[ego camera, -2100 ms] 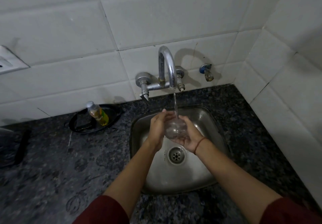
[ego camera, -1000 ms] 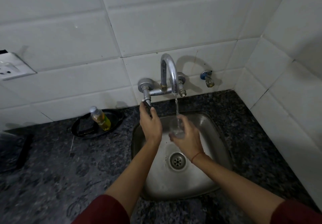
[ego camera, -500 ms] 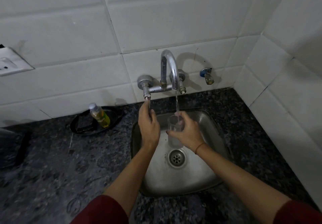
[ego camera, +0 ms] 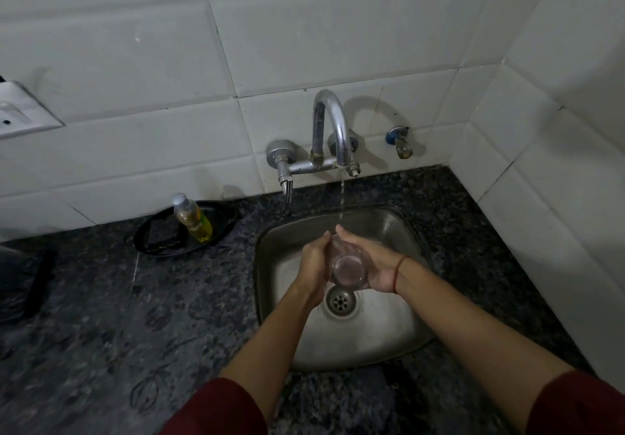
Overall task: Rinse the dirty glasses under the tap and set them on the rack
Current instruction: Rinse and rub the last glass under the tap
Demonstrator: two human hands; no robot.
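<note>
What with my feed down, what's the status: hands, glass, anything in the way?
Left hand and right hand hold the glass. Glass tipped over the sink, under the dribbling tap. No rack in view.

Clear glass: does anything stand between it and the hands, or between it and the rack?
Nothing visible: left hand and right hand both hold the clear drinking glass over the steel sink. No rack is in view.

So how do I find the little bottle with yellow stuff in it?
Start at the steel sink and look left along the dark speckled counter to the black oval tray by the wall. The small bottle lies tilted in that tray beside a dark pad. Unlike the pad, it is see-through, with a pale cap and yellow-green liquid.
</note>
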